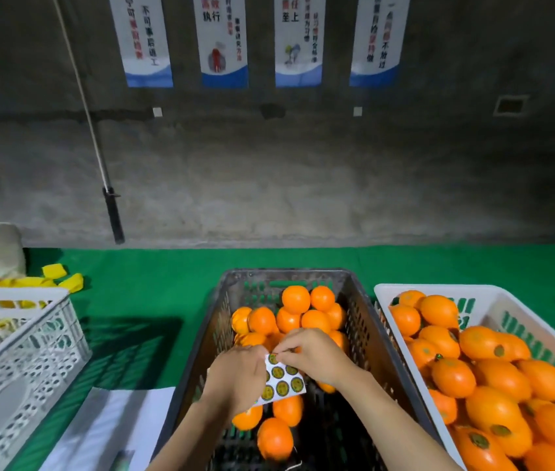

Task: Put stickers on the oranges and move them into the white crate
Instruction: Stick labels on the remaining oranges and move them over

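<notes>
Both hands meet over the dark crate (364,321) — the left hand (235,379) grips a small sticker sheet (281,380) from its left side, its fingers (252,351) curled round the paper edge. The right hand (313,355) comes in from the other side, thumb and forefinger pressed together at the sheet's top corner, pinching at one of the round green-and-gold stickers there. Whether that sticker has lifted from the backing cannot be told.

Just beyond the fingertips, unlabelled oranges (294,311) are heaped at the far end of the dark crate, and a few more lie below the wrists at its near end. To the right of the right hand, well clear of it, stands the white crate (493,294) — filled with oranges, several showing a round sticker on the skin (499,350).

To the left of the left hand, a white sheet of paper (109,426) lies on the green surface (153,283), and farther left stands a perforated white basket (28,365) with yellow scraps (65,277) behind it. Far past the fingers, four posters (225,39) hang on a grey wall.
</notes>
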Action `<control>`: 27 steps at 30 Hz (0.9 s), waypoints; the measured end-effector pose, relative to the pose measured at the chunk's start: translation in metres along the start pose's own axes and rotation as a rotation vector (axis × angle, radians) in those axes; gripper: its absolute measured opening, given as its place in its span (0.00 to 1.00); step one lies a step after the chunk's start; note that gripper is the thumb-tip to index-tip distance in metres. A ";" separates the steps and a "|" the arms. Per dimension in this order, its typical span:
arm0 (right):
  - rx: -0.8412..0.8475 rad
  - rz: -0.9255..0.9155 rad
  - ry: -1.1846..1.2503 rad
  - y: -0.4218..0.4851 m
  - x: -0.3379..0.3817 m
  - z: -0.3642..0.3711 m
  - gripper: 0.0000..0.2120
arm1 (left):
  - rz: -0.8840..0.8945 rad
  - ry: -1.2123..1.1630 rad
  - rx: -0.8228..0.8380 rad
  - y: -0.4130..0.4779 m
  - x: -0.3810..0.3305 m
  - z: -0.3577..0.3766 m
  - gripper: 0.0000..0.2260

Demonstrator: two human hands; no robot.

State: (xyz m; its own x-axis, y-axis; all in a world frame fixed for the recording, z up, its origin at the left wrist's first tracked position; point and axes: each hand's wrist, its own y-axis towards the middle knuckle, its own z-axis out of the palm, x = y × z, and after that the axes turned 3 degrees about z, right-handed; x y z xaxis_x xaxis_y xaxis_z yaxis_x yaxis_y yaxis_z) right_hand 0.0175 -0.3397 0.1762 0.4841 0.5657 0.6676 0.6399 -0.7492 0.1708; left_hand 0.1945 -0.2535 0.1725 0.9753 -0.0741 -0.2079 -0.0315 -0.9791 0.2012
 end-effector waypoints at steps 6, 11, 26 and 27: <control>-0.070 -0.010 -0.098 -0.007 0.014 0.009 0.08 | -0.088 -0.109 0.026 -0.001 -0.004 -0.005 0.11; -0.066 -0.039 -0.148 -0.006 0.017 0.012 0.08 | -0.110 -0.149 0.031 -0.005 -0.003 -0.002 0.11; -0.428 0.510 0.404 0.002 -0.018 0.014 0.12 | -0.338 -0.065 -0.101 -0.004 -0.010 -0.008 0.06; -0.379 0.517 0.377 0.001 -0.022 0.018 0.14 | -0.330 -0.040 -0.100 -0.005 -0.009 -0.009 0.08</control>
State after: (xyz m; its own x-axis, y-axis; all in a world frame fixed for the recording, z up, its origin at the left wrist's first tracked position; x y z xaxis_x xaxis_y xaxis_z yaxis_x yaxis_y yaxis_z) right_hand 0.0181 -0.3468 0.1492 0.3860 0.0027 0.9225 0.1028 -0.9939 -0.0401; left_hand 0.1874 -0.2464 0.1820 0.9197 0.2344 -0.3148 0.3081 -0.9281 0.2091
